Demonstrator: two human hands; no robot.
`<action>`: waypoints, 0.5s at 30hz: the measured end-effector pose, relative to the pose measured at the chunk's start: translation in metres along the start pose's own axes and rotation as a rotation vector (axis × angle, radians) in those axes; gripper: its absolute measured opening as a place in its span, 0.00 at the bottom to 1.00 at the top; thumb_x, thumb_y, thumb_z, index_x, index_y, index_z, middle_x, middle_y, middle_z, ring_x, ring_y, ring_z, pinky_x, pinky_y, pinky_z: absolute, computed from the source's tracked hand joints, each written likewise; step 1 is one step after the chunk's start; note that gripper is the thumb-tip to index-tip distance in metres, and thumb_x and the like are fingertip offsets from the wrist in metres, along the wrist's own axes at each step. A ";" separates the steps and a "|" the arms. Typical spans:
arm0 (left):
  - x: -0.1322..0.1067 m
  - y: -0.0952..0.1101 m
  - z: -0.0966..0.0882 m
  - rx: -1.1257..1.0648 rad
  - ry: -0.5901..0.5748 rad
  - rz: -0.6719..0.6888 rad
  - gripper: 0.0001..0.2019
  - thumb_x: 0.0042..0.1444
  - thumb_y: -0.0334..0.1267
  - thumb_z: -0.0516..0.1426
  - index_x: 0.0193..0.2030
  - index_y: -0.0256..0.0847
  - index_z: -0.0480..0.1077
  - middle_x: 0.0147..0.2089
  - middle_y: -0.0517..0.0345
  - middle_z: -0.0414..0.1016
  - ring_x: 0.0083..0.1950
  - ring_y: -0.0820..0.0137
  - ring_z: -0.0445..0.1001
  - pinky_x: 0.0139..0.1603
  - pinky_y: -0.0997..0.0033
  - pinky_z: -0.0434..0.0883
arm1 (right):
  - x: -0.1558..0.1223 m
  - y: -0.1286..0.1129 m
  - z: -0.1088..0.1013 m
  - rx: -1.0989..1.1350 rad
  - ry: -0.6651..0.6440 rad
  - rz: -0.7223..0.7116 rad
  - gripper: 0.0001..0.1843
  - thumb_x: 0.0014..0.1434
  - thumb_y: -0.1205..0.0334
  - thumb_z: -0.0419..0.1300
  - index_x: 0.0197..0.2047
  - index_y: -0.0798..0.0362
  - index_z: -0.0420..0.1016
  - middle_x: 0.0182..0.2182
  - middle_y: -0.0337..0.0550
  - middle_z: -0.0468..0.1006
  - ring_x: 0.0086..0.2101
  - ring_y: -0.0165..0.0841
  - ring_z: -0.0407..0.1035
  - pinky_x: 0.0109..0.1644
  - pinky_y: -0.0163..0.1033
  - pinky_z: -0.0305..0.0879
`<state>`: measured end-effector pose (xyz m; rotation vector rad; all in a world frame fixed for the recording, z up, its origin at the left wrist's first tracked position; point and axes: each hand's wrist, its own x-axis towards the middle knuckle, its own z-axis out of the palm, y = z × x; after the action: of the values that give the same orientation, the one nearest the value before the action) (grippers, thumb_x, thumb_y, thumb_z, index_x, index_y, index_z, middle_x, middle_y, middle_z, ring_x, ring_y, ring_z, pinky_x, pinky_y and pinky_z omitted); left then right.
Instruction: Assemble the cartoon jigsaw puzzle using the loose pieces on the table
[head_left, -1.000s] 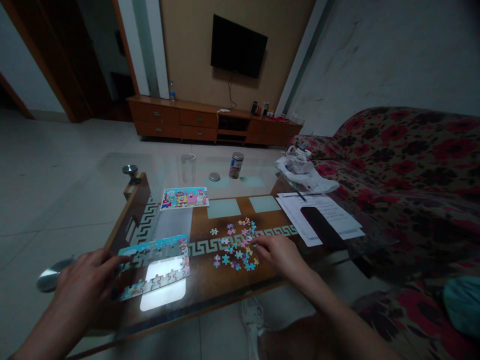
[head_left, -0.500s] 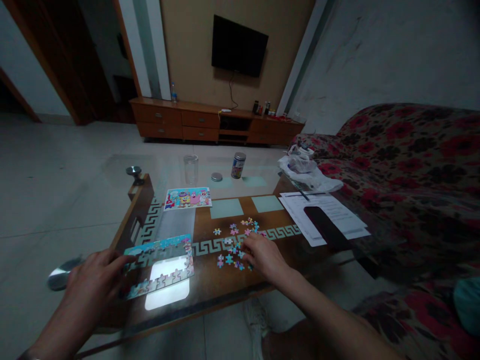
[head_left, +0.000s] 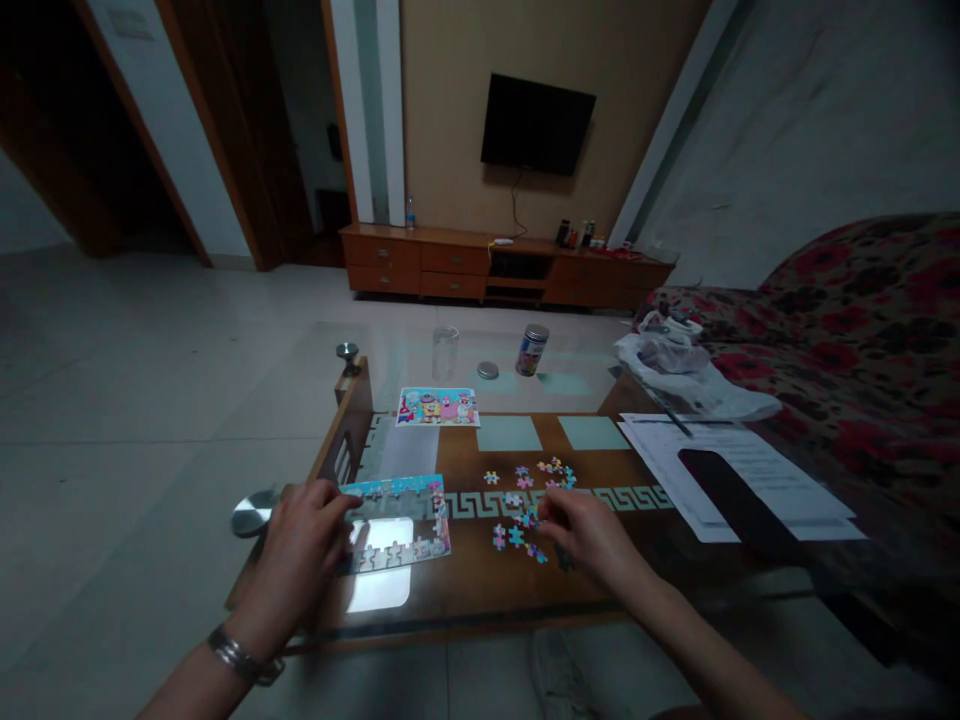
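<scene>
A half-built jigsaw frame (head_left: 397, 520), only its border filled in, lies on the near left of the glass-topped table (head_left: 465, 585). My left hand (head_left: 300, 545) rests on the frame's left edge with fingers curled against it. Several loose colourful puzzle pieces (head_left: 525, 500) are scattered at the table's middle. My right hand (head_left: 592, 535) sits over the near right of that scatter, fingertips bent down and pinched among the pieces; what they grip is too small to make out. A cartoon reference picture (head_left: 438, 407) lies farther back.
On the far side of the table stand a glass (head_left: 445, 352), a small lid (head_left: 487, 370) and a can (head_left: 532, 349). Papers with a dark phone (head_left: 724, 485) lie at right, a plastic bag (head_left: 690, 375) beyond. A floral sofa (head_left: 862, 340) runs along the right.
The view has shifted left and back, so the table sits farther right. My right hand slid leftward over the loose pieces. My left hand stays on the frame's edge.
</scene>
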<state>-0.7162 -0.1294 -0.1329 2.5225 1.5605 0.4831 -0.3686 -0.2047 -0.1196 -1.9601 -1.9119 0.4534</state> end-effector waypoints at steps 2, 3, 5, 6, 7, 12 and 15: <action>-0.001 0.009 -0.001 -0.111 0.032 0.007 0.16 0.53 0.28 0.48 0.44 0.42 0.73 0.43 0.51 0.72 0.46 0.60 0.67 0.46 0.58 0.64 | 0.006 -0.014 0.001 0.137 0.020 -0.010 0.05 0.53 0.71 0.59 0.28 0.52 0.70 0.26 0.38 0.75 0.29 0.31 0.68 0.34 0.35 0.59; -0.002 0.014 -0.001 -0.186 0.047 0.014 0.16 0.54 0.28 0.48 0.44 0.42 0.72 0.43 0.51 0.72 0.46 0.60 0.67 0.47 0.58 0.65 | 0.010 -0.022 0.002 0.203 0.017 -0.015 0.05 0.53 0.71 0.58 0.28 0.52 0.71 0.27 0.38 0.76 0.30 0.31 0.69 0.35 0.35 0.61; -0.004 0.024 -0.002 -0.360 0.065 0.019 0.15 0.56 0.30 0.47 0.45 0.42 0.71 0.44 0.52 0.73 0.48 0.61 0.68 0.49 0.57 0.66 | 0.017 -0.042 0.006 0.310 -0.017 -0.015 0.06 0.54 0.71 0.57 0.30 0.52 0.73 0.28 0.39 0.77 0.32 0.32 0.71 0.38 0.36 0.63; -0.004 0.029 -0.003 -0.445 0.068 0.016 0.14 0.56 0.32 0.47 0.44 0.42 0.71 0.44 0.52 0.73 0.48 0.62 0.69 0.50 0.57 0.66 | 0.021 -0.051 0.010 0.351 -0.043 -0.015 0.07 0.53 0.72 0.57 0.30 0.52 0.73 0.29 0.39 0.78 0.33 0.32 0.71 0.39 0.37 0.64; -0.004 0.033 -0.004 -0.525 0.063 0.005 0.13 0.56 0.33 0.48 0.44 0.42 0.71 0.44 0.53 0.73 0.48 0.62 0.70 0.50 0.57 0.67 | 0.025 -0.060 0.014 0.385 -0.072 -0.019 0.08 0.53 0.73 0.56 0.31 0.53 0.74 0.30 0.40 0.78 0.34 0.33 0.72 0.40 0.38 0.65; -0.005 0.049 -0.006 -0.880 -0.052 -0.162 0.10 0.53 0.35 0.53 0.42 0.41 0.71 0.41 0.53 0.76 0.43 0.64 0.73 0.45 0.64 0.70 | 0.036 -0.096 0.034 0.509 -0.130 -0.096 0.10 0.54 0.72 0.55 0.38 0.54 0.74 0.34 0.42 0.78 0.36 0.32 0.72 0.41 0.37 0.66; -0.006 0.055 0.000 -1.006 -0.105 -0.218 0.09 0.51 0.36 0.55 0.39 0.41 0.72 0.37 0.55 0.75 0.40 0.66 0.73 0.42 0.67 0.69 | 0.038 -0.113 0.043 0.493 -0.146 -0.161 0.15 0.55 0.73 0.54 0.45 0.54 0.73 0.30 0.40 0.76 0.31 0.30 0.70 0.36 0.35 0.64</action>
<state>-0.6724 -0.1601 -0.1184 1.5664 1.1031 0.8194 -0.4872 -0.1631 -0.1039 -1.4788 -1.8028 0.9391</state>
